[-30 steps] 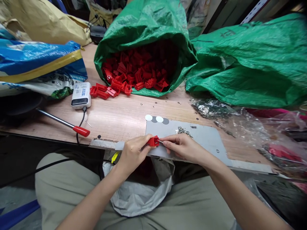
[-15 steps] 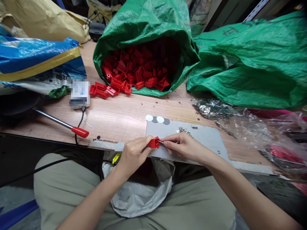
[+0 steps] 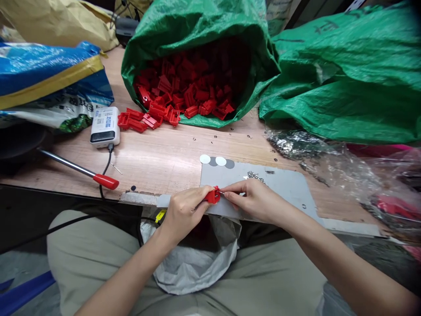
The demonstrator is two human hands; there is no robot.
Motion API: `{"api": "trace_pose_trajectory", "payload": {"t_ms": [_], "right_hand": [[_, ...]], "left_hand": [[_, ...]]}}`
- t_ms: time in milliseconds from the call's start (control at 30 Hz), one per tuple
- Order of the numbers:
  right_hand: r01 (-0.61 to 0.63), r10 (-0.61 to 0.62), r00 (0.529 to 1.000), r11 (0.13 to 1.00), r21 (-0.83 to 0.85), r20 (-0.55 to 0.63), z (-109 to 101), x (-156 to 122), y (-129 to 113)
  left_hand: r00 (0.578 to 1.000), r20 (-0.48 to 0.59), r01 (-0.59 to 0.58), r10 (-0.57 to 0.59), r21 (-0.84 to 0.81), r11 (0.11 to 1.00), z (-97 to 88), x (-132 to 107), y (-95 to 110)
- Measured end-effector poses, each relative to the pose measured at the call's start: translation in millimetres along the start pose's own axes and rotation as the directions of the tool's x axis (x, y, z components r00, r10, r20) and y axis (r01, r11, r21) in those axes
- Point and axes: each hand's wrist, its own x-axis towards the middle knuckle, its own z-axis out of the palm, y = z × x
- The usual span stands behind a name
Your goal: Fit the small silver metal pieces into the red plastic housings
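Our view has shifted slightly: our left hand point(image 3: 186, 208) clamps a red piece point(image 3: 213, 195) near the front edge of the grey board point(image 3: 286, 188); our right hand point(image 3: 258, 199) pinches a metal rod point(image 3: 221, 192), best kept straight.

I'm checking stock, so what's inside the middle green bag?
Inside the bag are heaped red parts. They cover whatever lies beneath, and the back is too dark to see.

No text can be read. The glossy blue, white and yellow plastic bag point(image 3: 55, 66) bears dark characters point(image 3: 88, 108), the white rectangular plastic device point(image 3: 104, 128) blue print point(image 3: 107, 120), and the right-hand green plastic sack point(image 3: 342, 79) dark strokes point(image 3: 326, 27), all illegible.
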Motion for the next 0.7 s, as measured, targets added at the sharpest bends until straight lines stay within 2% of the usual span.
{"api": "trace_pose_trajectory", "payload": {"t_ms": [333, 400, 500, 567, 600, 700], "right_hand": [[0.066, -0.085, 0.983, 0.991, -0.117, -0.162, 16.1, -5.5, -5.1], [0.063, -0.068, 0.985, 0.997, -0.033, -0.157, 18.8, -7.1, 0.4], [0.024, -0.004, 0.997, 0.963, 0.269, -0.075, 24.4, -13.7, 15.8], [0.022, 0.016, 0.997, 0.895, 0.445, -0.081, 30.5, -22.1, 24.7], [0.047, 0.015, 0.993, 0.87, 0.491, -0.12, 34.3, -27.4, 27.0], [0.194, -0.074, 0.959, 0.875, 0.443, -0.274, 47.6, -44.2, 22.3]], "left_hand": [[0.999, 0.011, 0.031, -0.031, 0.005, 1.0, 2.0, 0.4, 0.8], [0.996, -0.007, 0.088, -0.088, -0.022, 0.996, 3.4, 1.2, 1.7], [0.962, -0.05, 0.253, -0.269, -0.215, 0.943, 2.5, 2.0, 5.8], [0.891, -0.026, 0.392, -0.453, -0.46, 0.797, -1.5, 1.8, 12.3], [0.839, 0.013, 0.446, -0.544, -0.589, 0.674, -4.4, 1.4, 16.9], [0.651, 0.234, 0.501, -0.722, -0.847, 0.178, -14.4, -0.8, 34.1]]}}
